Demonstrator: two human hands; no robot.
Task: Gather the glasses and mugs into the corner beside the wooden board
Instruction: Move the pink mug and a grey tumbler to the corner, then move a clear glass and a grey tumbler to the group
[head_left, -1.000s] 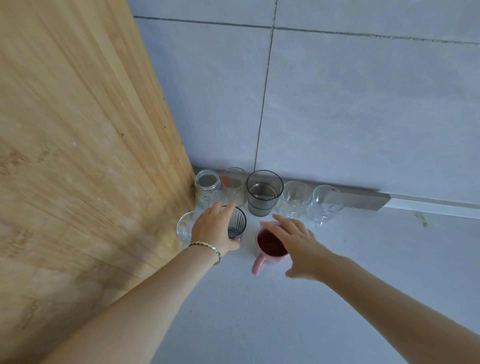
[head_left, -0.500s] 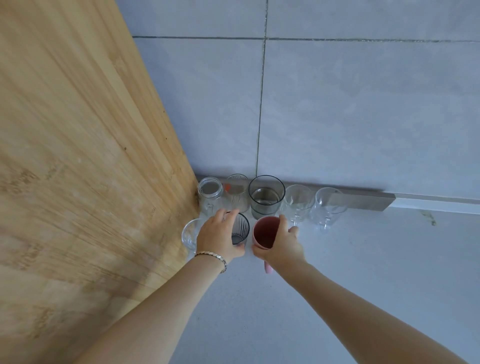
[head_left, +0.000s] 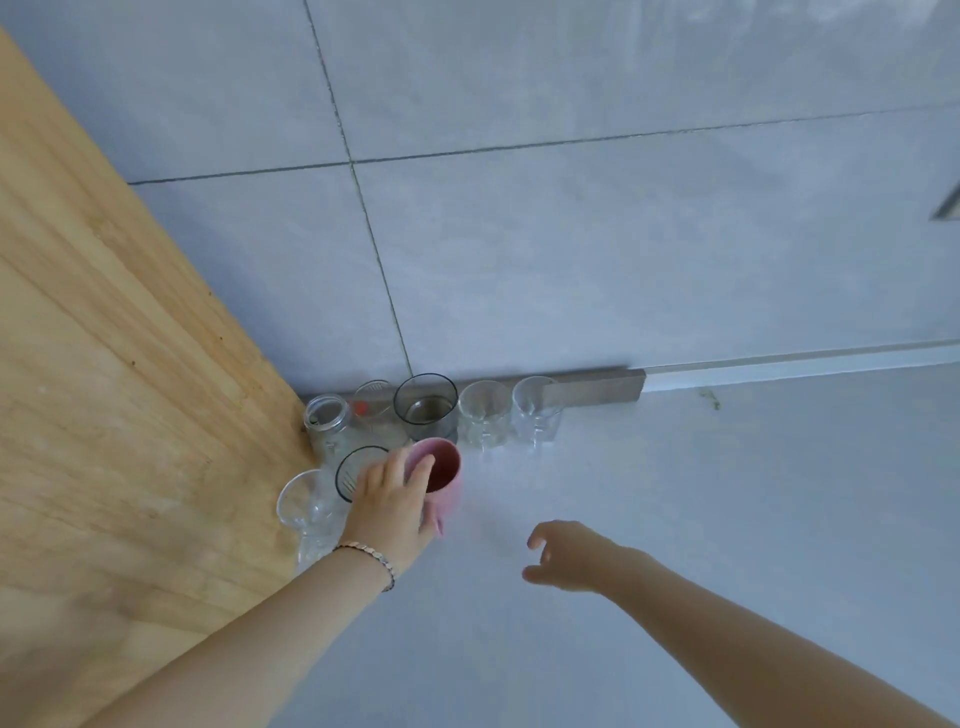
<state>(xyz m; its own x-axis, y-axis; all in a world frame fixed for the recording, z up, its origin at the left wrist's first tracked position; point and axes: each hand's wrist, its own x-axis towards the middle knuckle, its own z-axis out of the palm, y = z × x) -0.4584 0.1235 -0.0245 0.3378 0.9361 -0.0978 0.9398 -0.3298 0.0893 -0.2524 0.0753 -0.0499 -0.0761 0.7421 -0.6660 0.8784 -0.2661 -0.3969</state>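
A pink mug stands on the white counter beside the wooden board. My left hand rests on the mug's near rim and side, fingers curled around it. Left of it stand a dark-rimmed ribbed glass and a clear glass against the board. Along the wall stand a jar, a small glass with a red mark, a smoky grey glass and two clear glasses. My right hand hovers apart to the right, fingers spread, holding nothing.
The tiled wall rises behind the row of glasses, with a grey strip at its foot. White counter stretches to the right and toward me.
My right hand has let go of the pink mug and drawn back to the right. My left hand has shifted from the ribbed glass onto the mug. The view has tilted.
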